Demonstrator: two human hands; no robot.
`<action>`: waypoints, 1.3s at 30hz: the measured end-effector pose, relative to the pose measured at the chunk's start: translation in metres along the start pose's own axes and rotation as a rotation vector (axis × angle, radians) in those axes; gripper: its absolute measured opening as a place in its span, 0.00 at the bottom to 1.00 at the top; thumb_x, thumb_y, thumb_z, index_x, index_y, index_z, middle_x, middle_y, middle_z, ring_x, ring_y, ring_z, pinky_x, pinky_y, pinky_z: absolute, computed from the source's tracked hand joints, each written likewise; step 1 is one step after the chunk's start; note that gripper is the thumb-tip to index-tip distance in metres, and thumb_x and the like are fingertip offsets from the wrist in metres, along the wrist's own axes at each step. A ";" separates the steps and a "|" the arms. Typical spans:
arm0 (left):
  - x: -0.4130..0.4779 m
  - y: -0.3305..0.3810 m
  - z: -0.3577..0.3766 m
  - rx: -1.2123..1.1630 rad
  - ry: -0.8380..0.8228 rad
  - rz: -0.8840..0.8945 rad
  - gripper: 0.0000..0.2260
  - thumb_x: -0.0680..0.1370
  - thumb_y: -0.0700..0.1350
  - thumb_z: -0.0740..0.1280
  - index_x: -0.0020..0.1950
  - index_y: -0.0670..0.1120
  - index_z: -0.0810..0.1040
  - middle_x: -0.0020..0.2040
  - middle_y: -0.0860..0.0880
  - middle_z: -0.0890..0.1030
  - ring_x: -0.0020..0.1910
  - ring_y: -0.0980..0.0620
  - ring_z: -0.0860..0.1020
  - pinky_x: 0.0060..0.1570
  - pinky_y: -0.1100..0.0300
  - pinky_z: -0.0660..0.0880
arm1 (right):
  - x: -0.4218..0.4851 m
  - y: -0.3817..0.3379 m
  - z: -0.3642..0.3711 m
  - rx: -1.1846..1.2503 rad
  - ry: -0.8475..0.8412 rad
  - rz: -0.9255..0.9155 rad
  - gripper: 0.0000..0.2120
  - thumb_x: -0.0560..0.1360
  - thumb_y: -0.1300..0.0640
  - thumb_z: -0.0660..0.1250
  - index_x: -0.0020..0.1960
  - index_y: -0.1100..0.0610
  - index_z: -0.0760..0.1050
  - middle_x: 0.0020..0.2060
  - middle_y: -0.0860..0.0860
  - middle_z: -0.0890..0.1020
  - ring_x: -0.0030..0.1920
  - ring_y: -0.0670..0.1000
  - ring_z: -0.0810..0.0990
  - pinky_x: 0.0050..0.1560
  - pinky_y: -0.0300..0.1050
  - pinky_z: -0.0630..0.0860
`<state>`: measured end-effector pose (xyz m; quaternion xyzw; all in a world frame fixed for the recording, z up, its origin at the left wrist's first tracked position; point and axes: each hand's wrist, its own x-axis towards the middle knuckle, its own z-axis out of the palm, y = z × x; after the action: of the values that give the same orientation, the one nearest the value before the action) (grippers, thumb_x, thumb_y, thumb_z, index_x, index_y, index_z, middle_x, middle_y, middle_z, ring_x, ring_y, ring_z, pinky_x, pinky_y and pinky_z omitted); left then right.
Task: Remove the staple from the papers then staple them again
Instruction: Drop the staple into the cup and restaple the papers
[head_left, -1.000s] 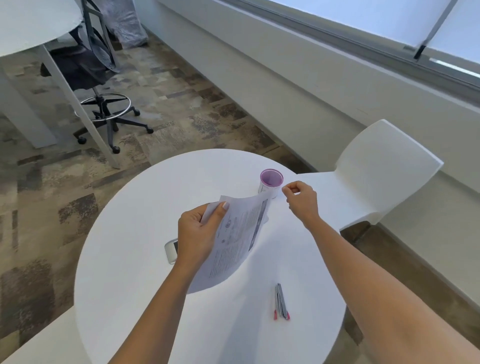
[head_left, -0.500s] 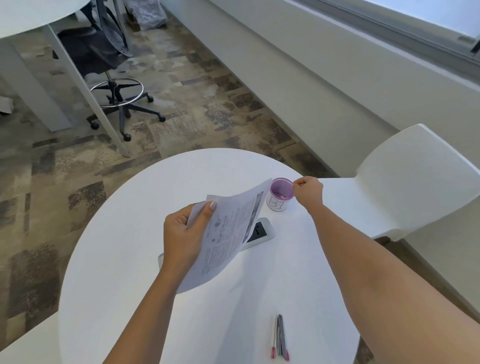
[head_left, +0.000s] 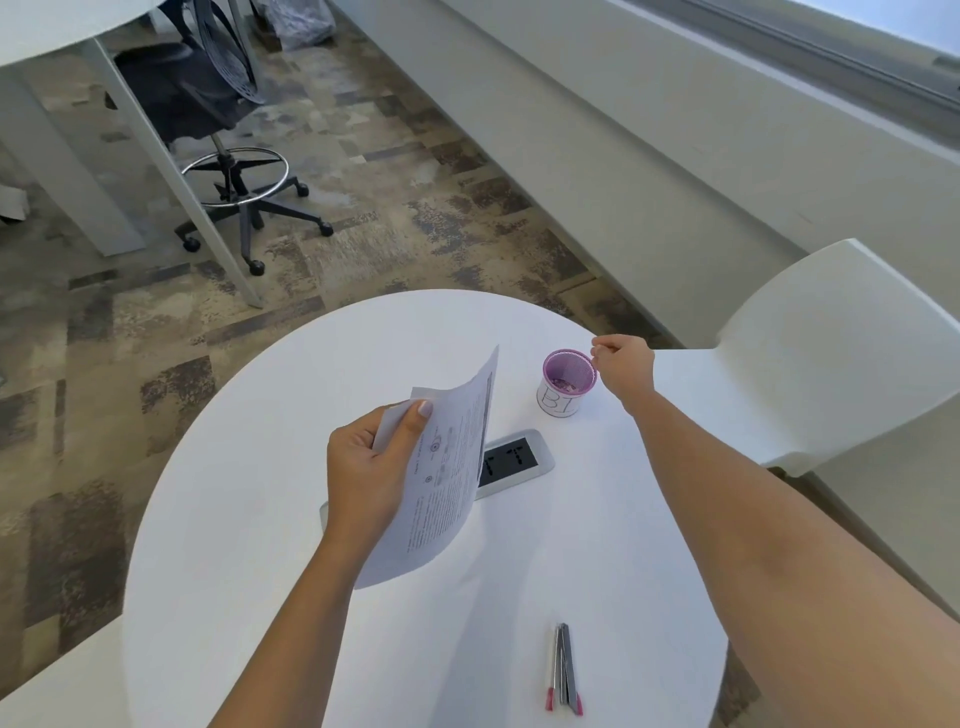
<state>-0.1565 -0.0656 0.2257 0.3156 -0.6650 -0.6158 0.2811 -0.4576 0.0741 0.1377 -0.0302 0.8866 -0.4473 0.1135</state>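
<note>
White printed papers (head_left: 447, 467), light and floppy, are pinched at their nine-o'clock edge by the left hand (head_left: 363, 467) above the round white table (head_left: 260, 519). The right hand (head_left: 623, 366) is held with fingertips pinched over the purple mesh cup (head_left: 566, 379) at two o'clock; a staple cannot be made out.

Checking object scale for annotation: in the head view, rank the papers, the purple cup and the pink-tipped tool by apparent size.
1. papers, largest by far.
2. and 3. purple cup and pink-tipped tool: the cup is wider, the tool longer but thin and nearer the camera, so I won't rank them.
</note>
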 end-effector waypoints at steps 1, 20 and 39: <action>-0.002 0.001 -0.001 0.000 -0.004 0.002 0.10 0.78 0.50 0.70 0.37 0.56 0.85 0.31 0.58 0.82 0.30 0.61 0.76 0.30 0.70 0.70 | -0.005 -0.003 -0.002 0.007 0.002 -0.017 0.12 0.77 0.65 0.63 0.55 0.63 0.82 0.52 0.59 0.85 0.53 0.59 0.82 0.59 0.55 0.78; -0.051 0.029 -0.038 0.028 -0.181 0.143 0.11 0.77 0.52 0.70 0.36 0.56 0.85 0.33 0.54 0.83 0.30 0.59 0.77 0.30 0.70 0.69 | -0.193 -0.092 -0.048 -0.258 -0.653 -0.733 0.30 0.65 0.35 0.74 0.64 0.33 0.70 0.59 0.35 0.78 0.62 0.38 0.73 0.64 0.37 0.66; -0.103 0.000 -0.088 -0.030 0.380 0.065 0.34 0.71 0.54 0.76 0.73 0.53 0.66 0.71 0.51 0.67 0.69 0.52 0.67 0.64 0.61 0.65 | -0.314 -0.030 -0.066 0.149 -0.304 -0.399 0.08 0.78 0.59 0.67 0.55 0.53 0.82 0.50 0.45 0.85 0.50 0.48 0.83 0.47 0.40 0.82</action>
<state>-0.0236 -0.0433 0.2341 0.4003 -0.6007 -0.5453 0.4262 -0.1688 0.1566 0.2537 -0.2630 0.8004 -0.5153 0.1567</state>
